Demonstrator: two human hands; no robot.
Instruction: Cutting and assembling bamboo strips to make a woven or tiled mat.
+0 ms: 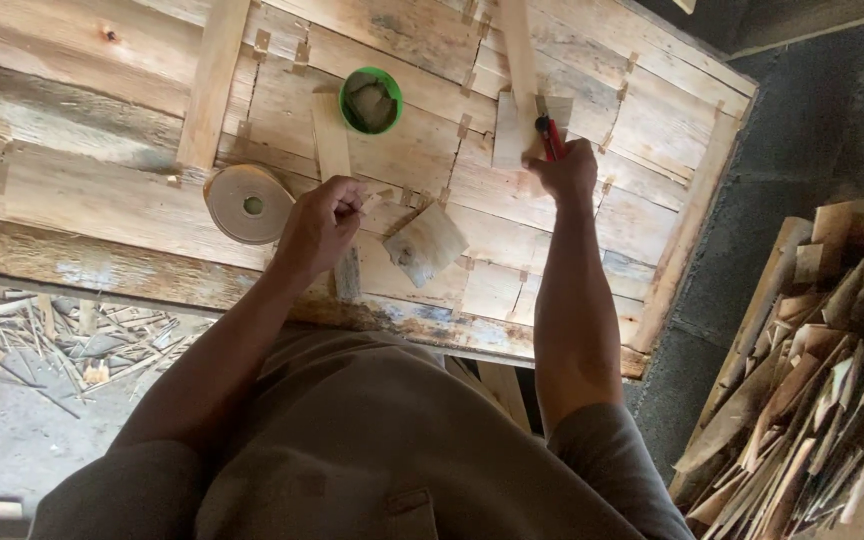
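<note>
The left hand (320, 222) is curled shut, pinching a small sliver of wood (377, 199) that sticks out toward the right hand. Just beside its knuckles, on the outer side, lies a roll of tape (248, 203), flat on the desk (102, 200). Beyond the left hand, a narrow wood strip (330, 140) runs away from it, and a green tub (371, 100) sits just past that strip's far end. Between the two hands a loose square veneer piece (426, 243) lies tilted, near the desk's front edge.

The right hand (563, 170) is closed around a red-handled knife (550, 137), its tip on a pale veneer sheet (510, 130) under a long batten (519, 50). Bare board stretches from this hand out to the desk's right edge. Well apart, past that edge, a heap of wood offcuts (812, 380) crowds the floor; scraps (62, 335) lie below the front edge.
</note>
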